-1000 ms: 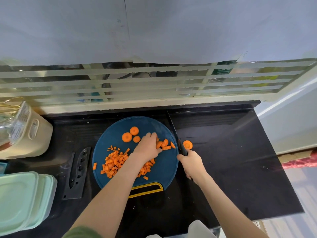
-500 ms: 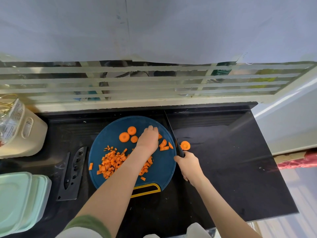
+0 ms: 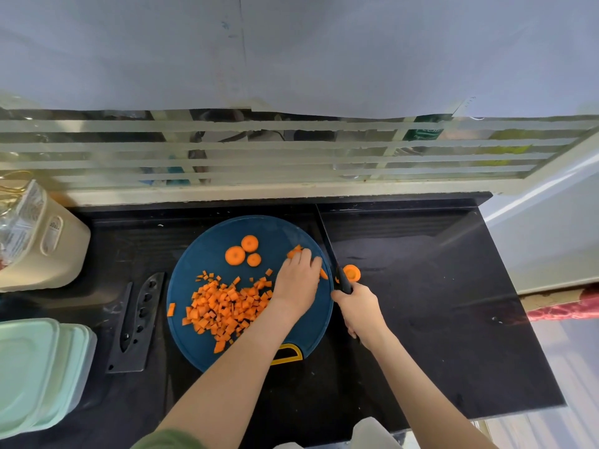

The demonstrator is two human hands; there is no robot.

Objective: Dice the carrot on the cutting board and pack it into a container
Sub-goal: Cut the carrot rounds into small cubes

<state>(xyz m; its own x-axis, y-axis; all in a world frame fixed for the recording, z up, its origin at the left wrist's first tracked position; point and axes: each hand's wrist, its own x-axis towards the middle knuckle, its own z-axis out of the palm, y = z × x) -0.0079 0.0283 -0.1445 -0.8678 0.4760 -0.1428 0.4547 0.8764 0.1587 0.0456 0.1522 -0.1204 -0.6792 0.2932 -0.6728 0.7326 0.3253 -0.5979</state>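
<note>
Gripping knife (image 3: 337, 270), right hand (image 3: 360, 308); three carrot rounds (image 3: 235, 255) on board (image 3: 197, 254), one round (image 3: 352, 273) off.

The round dark-blue cutting board (image 3: 207, 247) lies flat, its yellow-trimmed handle toward me. On its left half the diced carrot (image 3: 227, 306) sits in a loose orange heap. Three round slices (image 3: 235, 255) lie flat near its far edge. By its right edge my left hand (image 3: 296, 283) presses a few uncut pieces (image 3: 296, 252). A stray slice (image 3: 351, 273) lies just off its right rim. The pale green containers (image 3: 32, 374), lidded, sit well to its left.
</note>
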